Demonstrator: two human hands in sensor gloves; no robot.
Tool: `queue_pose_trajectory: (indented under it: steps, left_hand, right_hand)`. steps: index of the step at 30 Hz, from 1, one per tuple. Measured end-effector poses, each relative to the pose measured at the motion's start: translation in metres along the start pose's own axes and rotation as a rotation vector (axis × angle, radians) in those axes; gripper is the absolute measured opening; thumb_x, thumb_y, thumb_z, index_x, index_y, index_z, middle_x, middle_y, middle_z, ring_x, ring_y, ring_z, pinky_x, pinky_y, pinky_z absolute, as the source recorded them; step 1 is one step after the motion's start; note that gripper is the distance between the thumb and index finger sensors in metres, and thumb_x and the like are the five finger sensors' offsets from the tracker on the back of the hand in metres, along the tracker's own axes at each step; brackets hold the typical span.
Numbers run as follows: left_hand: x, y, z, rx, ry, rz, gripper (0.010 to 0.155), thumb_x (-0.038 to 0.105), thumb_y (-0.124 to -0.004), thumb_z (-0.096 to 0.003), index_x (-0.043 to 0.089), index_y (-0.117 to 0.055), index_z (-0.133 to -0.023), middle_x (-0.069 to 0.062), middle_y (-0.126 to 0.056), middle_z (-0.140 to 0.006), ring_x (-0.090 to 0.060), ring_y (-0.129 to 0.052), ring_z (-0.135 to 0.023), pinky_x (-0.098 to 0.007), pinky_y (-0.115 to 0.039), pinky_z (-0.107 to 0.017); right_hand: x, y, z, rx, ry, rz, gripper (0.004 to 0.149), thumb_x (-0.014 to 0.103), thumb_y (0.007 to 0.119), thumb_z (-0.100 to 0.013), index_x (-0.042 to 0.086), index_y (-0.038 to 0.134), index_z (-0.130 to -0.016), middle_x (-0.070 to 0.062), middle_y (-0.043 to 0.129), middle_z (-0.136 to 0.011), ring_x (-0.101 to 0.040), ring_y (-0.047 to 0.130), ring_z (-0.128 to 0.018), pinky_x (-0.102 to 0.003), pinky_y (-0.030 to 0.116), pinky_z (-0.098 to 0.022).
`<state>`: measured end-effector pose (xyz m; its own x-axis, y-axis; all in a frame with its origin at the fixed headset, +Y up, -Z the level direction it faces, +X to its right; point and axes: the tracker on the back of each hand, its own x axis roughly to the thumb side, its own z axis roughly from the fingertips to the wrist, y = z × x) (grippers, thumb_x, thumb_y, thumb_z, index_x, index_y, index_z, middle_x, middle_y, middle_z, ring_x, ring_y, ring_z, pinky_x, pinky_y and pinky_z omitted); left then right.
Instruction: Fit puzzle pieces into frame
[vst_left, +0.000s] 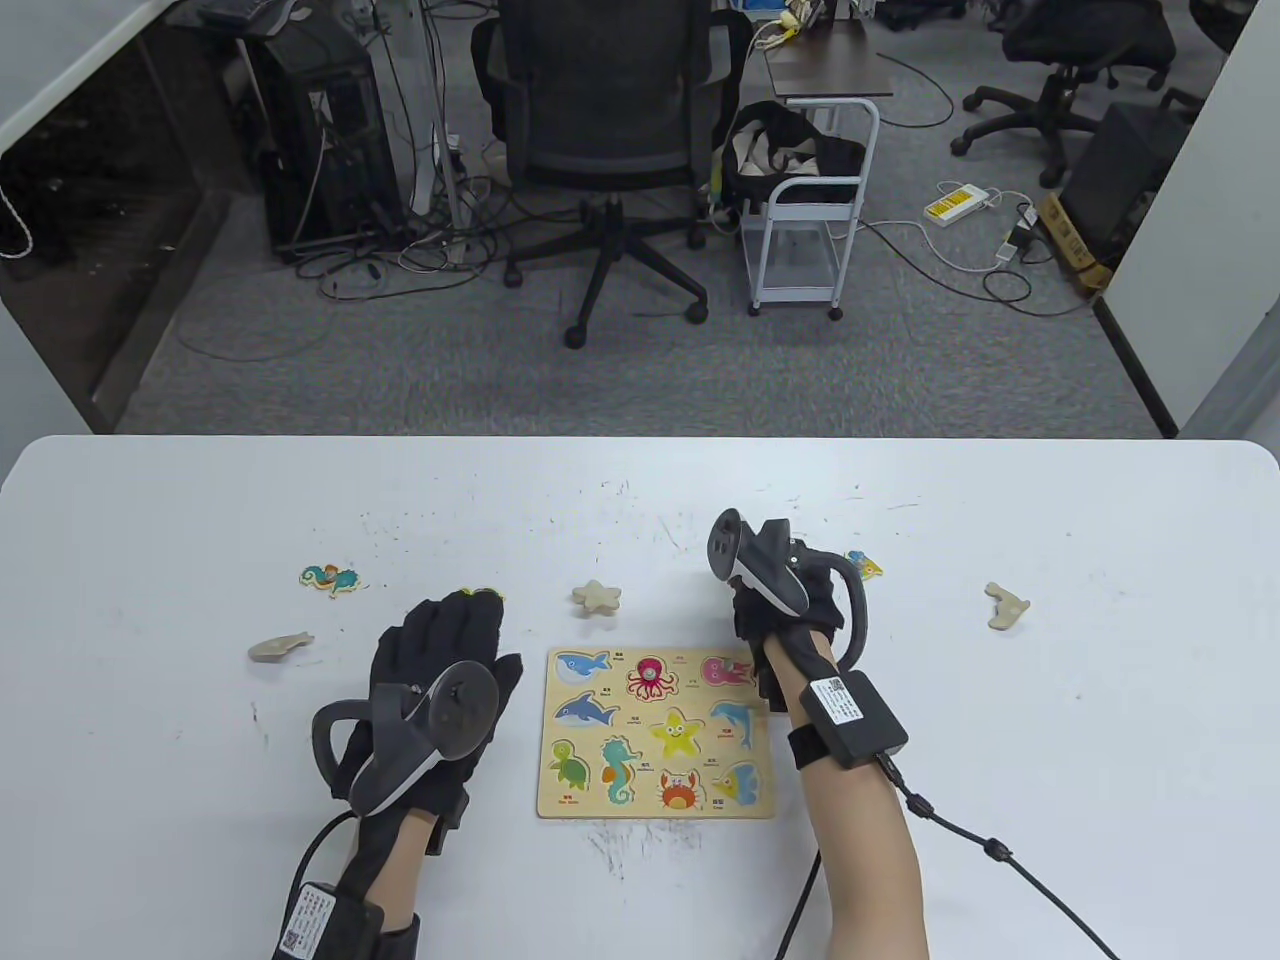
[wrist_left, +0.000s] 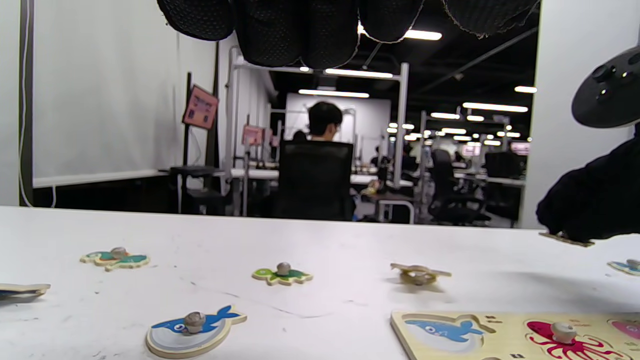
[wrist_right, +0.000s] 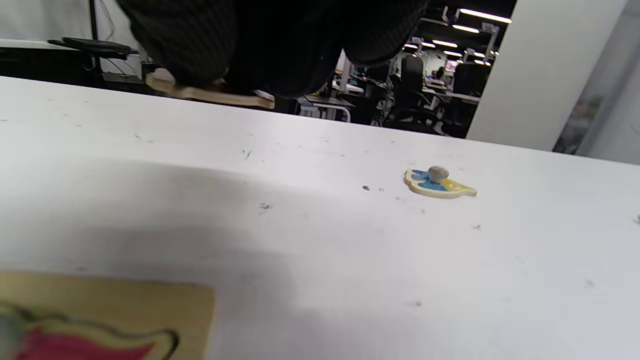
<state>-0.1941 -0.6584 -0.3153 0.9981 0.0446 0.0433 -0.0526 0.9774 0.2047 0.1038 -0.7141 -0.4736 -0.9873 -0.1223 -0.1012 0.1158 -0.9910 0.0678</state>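
The puzzle frame (vst_left: 657, 733) lies flat near the front edge of the worktop (vst_left: 1100, 700), at its middle. One piece is seated – the red octopus (vst_left: 652, 679) with its knob, in the top row. The other eight recesses show only their printed pictures, so the task is judged to be at an early stage.

The left hand (vst_left: 432, 690) rests palm down on the worktop just left of the frame, fingers spread flat and holding nothing. Its wrist view shows a whale piece (wrist_left: 194, 328) and a turtle piece (wrist_left: 282, 275) lying loose ahead of it.

The right hand (vst_left: 775, 610) hovers past the frame's far right corner, fingers closed on a thin wooden piece (wrist_right: 210, 92) held clear of the surface; its picture side is not visible, so it cannot be identified.

Farther out lie the remaining loose pieces – a face-down star (vst_left: 597, 596) beyond the frame, a fish (vst_left: 864, 566) just behind the right hand, a seahorse-like piece (vst_left: 330, 579) and a face-down piece (vst_left: 280, 648) toward the left edge, and another face-down piece (vst_left: 1005, 605) toward the right edge.
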Motion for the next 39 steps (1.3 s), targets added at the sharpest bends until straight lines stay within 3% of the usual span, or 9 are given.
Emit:
queue_pose_trajectory:
  steps: [7,12,18,26,39]
  left_hand:
    - [0.003,0.004,0.002,0.009,-0.013,0.009,0.068,0.063,-0.064,-0.0516,0.038,-0.053,-0.114,0.001,-0.068,-0.121,-0.030,-0.068,-0.112,-0.054,-0.060,-0.082]
    - [0.003,0.003,0.002,0.009,-0.019,0.012,0.068,0.064,-0.064,-0.0517,0.038,-0.053,-0.114,0.001,-0.068,-0.121,-0.030,-0.068,-0.112,-0.054,-0.060,-0.082]
    - [0.004,0.003,0.003,0.008,-0.021,0.009,0.068,0.064,-0.064,-0.0517,0.038,-0.052,-0.114,0.001,-0.067,-0.121,-0.030,-0.067,-0.112,-0.054,-0.060,-0.082]
    - [0.006,0.002,0.003,0.004,-0.027,0.008,0.068,0.064,-0.064,-0.0517,0.038,-0.052,-0.114,0.001,-0.067,-0.121,-0.030,-0.067,-0.112,-0.054,-0.060,-0.083]
    - [0.007,0.001,0.003,-0.003,-0.031,0.010,0.069,0.064,-0.063,-0.0517,0.039,-0.052,-0.114,0.002,-0.067,-0.122,-0.029,-0.067,-0.112,-0.054,-0.060,-0.083]
  right_hand:
    - [0.001,-0.017,0.066,-0.056,-0.154,0.005,0.044,0.046,0.088,-0.038,0.041,0.081,-0.081,0.013,0.092,-0.080,-0.012,0.096,-0.070,-0.041,0.076,-0.064]
    - [-0.004,-0.016,0.110,-0.074,-0.246,-0.042,0.045,0.047,0.088,-0.037,0.041,0.082,-0.081,0.013,0.094,-0.078,-0.012,0.097,-0.068,-0.041,0.077,-0.062]
    - [-0.009,-0.010,0.145,-0.079,-0.306,-0.066,0.045,0.049,0.088,-0.036,0.039,0.084,-0.080,0.013,0.095,-0.076,-0.011,0.098,-0.065,-0.041,0.079,-0.060]
    - [0.005,0.010,0.169,-0.064,-0.376,0.000,0.045,0.049,0.088,-0.036,0.039,0.084,-0.079,0.013,0.096,-0.074,-0.011,0.099,-0.063,-0.041,0.079,-0.059]
    - [0.038,0.040,0.182,-0.052,-0.472,0.155,0.044,0.050,0.088,-0.036,0.039,0.084,-0.079,0.013,0.097,-0.073,-0.011,0.100,-0.062,-0.041,0.080,-0.058]
